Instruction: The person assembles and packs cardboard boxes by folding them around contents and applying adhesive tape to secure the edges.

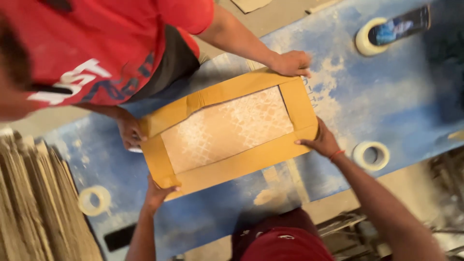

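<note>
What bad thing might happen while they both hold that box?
Four hands grip one flat cardboard box: the left hand and right hand on the near edge, a co-worker's hands on the far side. Uneven pulls might crease it. A tape roll near the table edge might get knocked off.

Warm, fairly dim indoor light falls from above, leaving soft shadows under the cardboard-framed tile (227, 130). The whole view is slightly motion-blurred; the stacked cardboard (34, 203) at the lower left smears most, and no glare shows.
</note>
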